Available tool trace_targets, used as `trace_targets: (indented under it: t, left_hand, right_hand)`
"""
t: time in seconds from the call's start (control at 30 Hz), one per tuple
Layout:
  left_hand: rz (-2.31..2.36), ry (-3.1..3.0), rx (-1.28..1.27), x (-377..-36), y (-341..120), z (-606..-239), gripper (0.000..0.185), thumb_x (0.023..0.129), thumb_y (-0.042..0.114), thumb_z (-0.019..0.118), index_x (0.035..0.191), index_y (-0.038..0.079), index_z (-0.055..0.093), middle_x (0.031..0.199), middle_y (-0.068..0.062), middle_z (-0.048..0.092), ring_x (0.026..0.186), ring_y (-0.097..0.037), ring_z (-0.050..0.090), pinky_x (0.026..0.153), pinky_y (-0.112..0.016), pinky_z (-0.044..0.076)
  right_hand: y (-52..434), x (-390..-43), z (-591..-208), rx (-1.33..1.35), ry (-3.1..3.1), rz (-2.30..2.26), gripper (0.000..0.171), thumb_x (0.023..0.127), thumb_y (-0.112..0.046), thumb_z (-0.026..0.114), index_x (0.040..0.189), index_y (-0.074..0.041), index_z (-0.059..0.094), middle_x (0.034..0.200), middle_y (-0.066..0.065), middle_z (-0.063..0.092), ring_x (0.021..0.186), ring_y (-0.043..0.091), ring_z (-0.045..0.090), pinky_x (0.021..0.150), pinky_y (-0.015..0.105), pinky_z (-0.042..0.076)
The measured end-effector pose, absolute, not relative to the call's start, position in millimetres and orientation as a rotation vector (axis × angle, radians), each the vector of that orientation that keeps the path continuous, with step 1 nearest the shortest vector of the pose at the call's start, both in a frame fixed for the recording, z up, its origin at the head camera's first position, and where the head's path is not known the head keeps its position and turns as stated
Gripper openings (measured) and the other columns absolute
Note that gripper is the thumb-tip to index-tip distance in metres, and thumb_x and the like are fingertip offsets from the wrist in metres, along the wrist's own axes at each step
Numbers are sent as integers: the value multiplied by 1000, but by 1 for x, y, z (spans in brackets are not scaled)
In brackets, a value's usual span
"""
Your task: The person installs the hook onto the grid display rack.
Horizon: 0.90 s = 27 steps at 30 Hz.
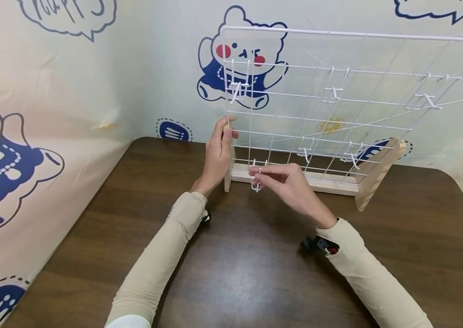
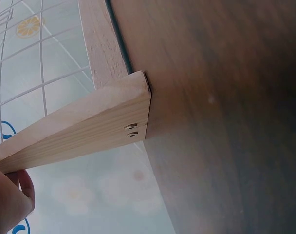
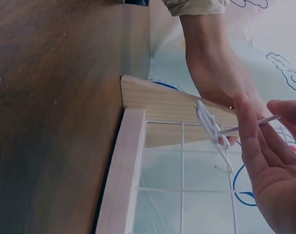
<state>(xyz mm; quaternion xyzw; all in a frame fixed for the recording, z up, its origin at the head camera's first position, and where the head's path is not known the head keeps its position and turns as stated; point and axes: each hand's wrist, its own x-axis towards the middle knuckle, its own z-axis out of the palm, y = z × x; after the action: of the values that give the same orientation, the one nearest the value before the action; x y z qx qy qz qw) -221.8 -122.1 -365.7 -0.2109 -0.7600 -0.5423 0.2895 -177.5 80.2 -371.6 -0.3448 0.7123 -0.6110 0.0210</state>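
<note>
A white wire grid rack (image 1: 288, 94) stands upright between two wooden side legs. My left hand (image 1: 218, 146) grips the top of the left wooden leg (image 2: 89, 124), its fingers around the edge. With thumb and fingers my right hand (image 1: 290, 184) pinches the prong of a white wire hook (image 3: 213, 127) in front of the grid's lower left. In the right wrist view the hook's looped back faces the wires; whether it touches them I cannot tell. Several similar hooks hang on the grid, among them an upper left hook (image 1: 237, 89) and a lower middle hook (image 1: 305, 152).
The rack stands near the back of a dark brown wooden table (image 1: 231, 273). A pale wooden bar (image 1: 329, 187) joins its legs, and the right wooden leg (image 1: 374, 180) slants toward the table's front. Behind hangs a cloth backdrop (image 1: 165, 59) printed with cartoon bears.
</note>
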Motion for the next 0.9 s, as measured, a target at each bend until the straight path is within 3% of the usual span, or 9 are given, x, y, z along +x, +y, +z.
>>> trace_targets:
  t: [0.2,0.43,0.9]
  left_hand:
    - [-1452,-2024,-566,-237,-126,-380,29,107,6,37,133,0,48,102,-27,60,97,-39,60,75,-38,43]
    - [-1442,-2054,-555,-249,-131,-393,30,109,15,38,137,10,48,106,-19,62,99,-26,61,77,-37,45]
    - [-1413,-2063,-577,-248,-133,-394,32,109,23,36,137,10,46,107,-17,62,100,-19,61,83,-36,48]
  right_hand:
    - [79,-179,-367,-1108,2252,-1920,23,95,3,62,117,5,71,109,16,73,97,30,72,82,35,57]
    - [77,-184,-364,-1210,2420,-1847,22,95,-1,65,114,-2,74,107,10,75,99,19,72,86,27,55]
    - [72,-197,-367,-1391,2699,-1567,19,94,-5,67,111,-8,76,110,2,74,106,16,69,92,34,53]
